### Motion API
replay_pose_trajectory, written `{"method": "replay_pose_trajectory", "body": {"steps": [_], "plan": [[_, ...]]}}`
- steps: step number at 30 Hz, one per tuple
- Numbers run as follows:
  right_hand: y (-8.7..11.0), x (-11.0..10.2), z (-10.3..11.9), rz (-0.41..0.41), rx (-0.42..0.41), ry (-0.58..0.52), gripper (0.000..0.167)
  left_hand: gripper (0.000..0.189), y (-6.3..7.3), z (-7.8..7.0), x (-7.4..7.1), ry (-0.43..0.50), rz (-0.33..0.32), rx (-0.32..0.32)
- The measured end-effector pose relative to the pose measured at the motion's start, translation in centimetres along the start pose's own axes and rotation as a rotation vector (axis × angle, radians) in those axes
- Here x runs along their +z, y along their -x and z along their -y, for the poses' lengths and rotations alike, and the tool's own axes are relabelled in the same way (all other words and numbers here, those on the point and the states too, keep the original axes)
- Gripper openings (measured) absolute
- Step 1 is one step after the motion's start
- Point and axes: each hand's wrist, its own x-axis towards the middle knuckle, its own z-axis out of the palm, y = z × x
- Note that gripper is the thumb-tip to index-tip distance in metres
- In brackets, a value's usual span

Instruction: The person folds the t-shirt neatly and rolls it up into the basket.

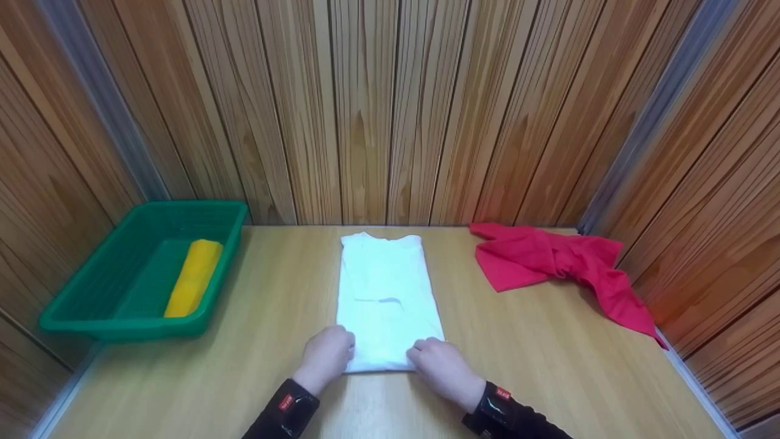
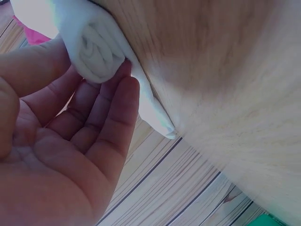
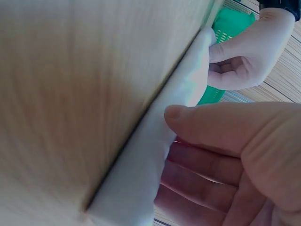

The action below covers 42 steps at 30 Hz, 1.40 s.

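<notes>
Left hand point(image 1: 329, 353) and right hand point(image 1: 448, 366) are both grasping the near end of the white cloth point(image 1: 387, 329), one at each corner, and I am seeing it lying in the middle of the bench point(image 1: 274, 305), its notched far end pointing toward the back wall point(image 1: 365, 122). I am judging it light, soft and limp, with little slip and nothing to break; since it is probably lacking stiffness, I am favouring a hold at both ends of the rolled near edge, with even pressure on each. From the left wrist, I am finding the thumb lying against the roll with fingers curling beneath, the gap between them only as wide as the roll. From the right wrist, the thumb is pressing on the cloth while the fingers are bending behind it, slightly spread. Further out, I am noting a green basket point(image 1: 125, 327) to the left, a yellow cloth point(image 1: 196, 277) lying inside it, and a crumpled red cloth point(image 1: 548, 253) resting on the bench at right.
</notes>
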Motion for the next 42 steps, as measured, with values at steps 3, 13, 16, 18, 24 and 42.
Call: {"method": "replay_pose_trajectory", "body": {"steps": [3,13,16,18,24,42], "plan": [[-0.1,0.2,-0.2,0.017,0.008,-0.016,0.008,0.024,0.5,-0.1,-0.2,-0.030,-0.039,0.041],[0.1,0.2,-0.4,0.002,0.002,-0.062,0.010,0.009,2.8,-0.8,-0.2,-0.109,-0.165,0.184],[0.2,0.1,-0.3,-0.026,-0.014,-0.035,0.011,0.014,3.2,-0.9,0.1,-0.154,-0.172,0.201],[0.2,0.0,-0.3,-0.034,-0.020,-0.022,0.012,0.015,3.3,-0.9,0.3,-0.181,-0.175,0.200],[0.1,0.0,-0.4,-0.009,-0.010,-0.059,0.008,0.011,3.0,-1.1,0.3,-0.261,-0.128,0.192],[0.1,0.7,-0.8,-0.013,0.014,-0.053,0.017,0.022,2.3,-0.9,0.4,-0.192,-0.128,0.170]]}}
